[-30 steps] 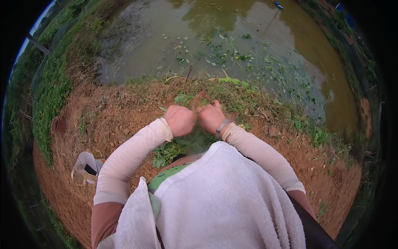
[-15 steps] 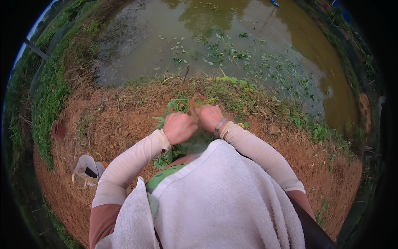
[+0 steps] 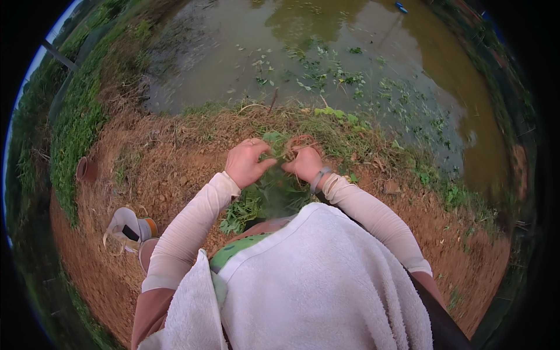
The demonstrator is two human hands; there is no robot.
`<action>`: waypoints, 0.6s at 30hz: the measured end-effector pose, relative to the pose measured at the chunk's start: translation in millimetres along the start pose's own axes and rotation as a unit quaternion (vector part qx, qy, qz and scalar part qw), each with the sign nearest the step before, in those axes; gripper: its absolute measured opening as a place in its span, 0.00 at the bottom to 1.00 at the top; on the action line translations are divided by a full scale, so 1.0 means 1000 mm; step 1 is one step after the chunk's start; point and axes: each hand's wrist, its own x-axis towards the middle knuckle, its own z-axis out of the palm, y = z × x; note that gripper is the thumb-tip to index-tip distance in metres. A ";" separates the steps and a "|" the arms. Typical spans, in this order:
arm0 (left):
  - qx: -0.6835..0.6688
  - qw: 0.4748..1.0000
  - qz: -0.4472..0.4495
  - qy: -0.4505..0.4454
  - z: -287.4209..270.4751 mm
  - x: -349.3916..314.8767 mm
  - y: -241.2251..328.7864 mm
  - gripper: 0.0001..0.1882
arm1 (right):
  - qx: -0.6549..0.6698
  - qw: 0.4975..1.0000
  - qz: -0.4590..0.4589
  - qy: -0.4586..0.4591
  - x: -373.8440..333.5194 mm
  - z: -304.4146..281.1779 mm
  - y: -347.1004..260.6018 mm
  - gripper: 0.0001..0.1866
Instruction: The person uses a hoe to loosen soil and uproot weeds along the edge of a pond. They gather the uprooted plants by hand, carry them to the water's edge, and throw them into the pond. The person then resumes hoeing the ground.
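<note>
My left hand (image 3: pixel 249 163) is closed in a pinch, thumb and fingers bent toward green leaves (image 3: pixel 273 139); what it grips is too small to make out. Close on its right, my right hand (image 3: pixel 306 164) is closed on a tangle of thin reddish-brown strands (image 3: pixel 301 140), either twine or roots. A gap of about a finger's length separates the two hands. Below them a bunch of leafy green plants (image 3: pixel 248 207) hangs in front of me, partly hidden by my white towel (image 3: pixel 326 274). A grey band (image 3: pixel 319 178) circles my right wrist.
A white bucket (image 3: pixel 119 219) with a dark flat object (image 3: pixel 130 233) stands at left, beside a brown round-rimmed container (image 3: pixel 147 254). Farther off lies a reddish-brown pot (image 3: pixel 87 169). Ahead, dry grass edges a muddy pond (image 3: pixel 216 64) with floating leaves.
My hands have moved slightly apart, and my left fingers have lifted and loosened. The reddish strands shifted right with my right hand. The view has turned a little, showing more of the brown container.
</note>
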 end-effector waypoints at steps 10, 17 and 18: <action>-0.374 0.902 -0.196 -0.087 0.034 -0.014 -0.024 0.08 | 0.088 0.995 -0.001 0.043 -0.001 0.001 0.002 0.19; -0.377 0.905 -0.167 -0.105 0.052 -0.013 -0.019 0.15 | 0.252 0.968 -0.017 -0.015 0.005 0.014 0.031 0.21; -0.317 0.938 -0.125 -0.056 0.059 -0.016 -0.022 0.15 | 0.251 0.968 -0.006 -0.013 0.003 0.012 0.021 0.21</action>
